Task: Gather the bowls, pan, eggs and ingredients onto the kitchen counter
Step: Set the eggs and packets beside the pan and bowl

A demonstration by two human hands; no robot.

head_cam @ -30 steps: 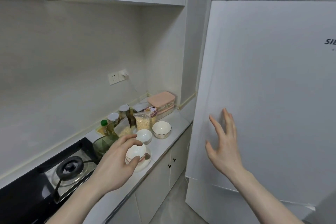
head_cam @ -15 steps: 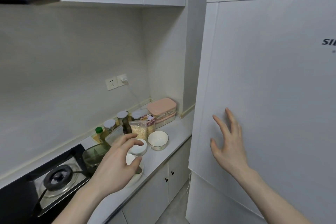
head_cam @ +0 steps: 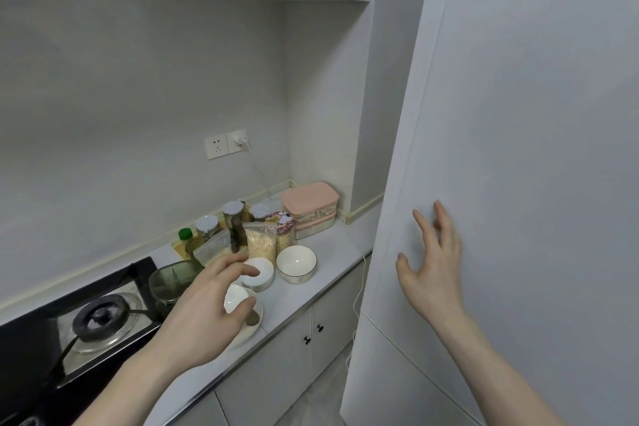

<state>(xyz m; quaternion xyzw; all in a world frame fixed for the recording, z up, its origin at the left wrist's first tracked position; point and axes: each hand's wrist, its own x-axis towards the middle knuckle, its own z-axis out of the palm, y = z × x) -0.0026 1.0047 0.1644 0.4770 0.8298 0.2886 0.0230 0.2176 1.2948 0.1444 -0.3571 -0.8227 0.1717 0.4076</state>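
Bowls on the kitchen counter (head_cam: 332, 273), three white ones in a loose cluster near the front edge. Left hand (head_cam: 204, 318) hovers over the nearest small white bowl (head_cam: 236, 299), fingers loosely curved and spread, thumb just at the bowl's rim, forefinger stretched over the middle bowl (head_cam: 259, 274); hand holds nothing, contact with the rim can't be told for sure. Small bowl sits on a white plate (head_cam: 251, 328) with something brownish on it, too unclear to name. Third bowl, dark-rimmed (head_cam: 296, 263), stands just right of the middle one, apart from the hand. Right hand (head_cam: 432, 273) is flat and open, fingers spread, held up against the white fridge door (head_cam: 518, 166); touching or just off it, can't tell. Behind the bowls: bag of oats (head_cam: 261, 242), a second bag with a cartoon print (head_cam: 285, 230), several lidded jars (head_cam: 232, 213), green-capped bottle (head_cam: 185, 234), clear plastic container (head_cam: 212, 247), all bunched by the wall. Pink-lidded box (head_cam: 309, 199) in the back corner. Green glass bowl (head_cam: 169, 282) between the left hand and the gas stove (head_cam: 100, 316). Wall socket (head_cam: 226, 144) with a plug in it above, white cable running down. Cabinet doors (head_cam: 311, 335) with dark knobs below the counter.
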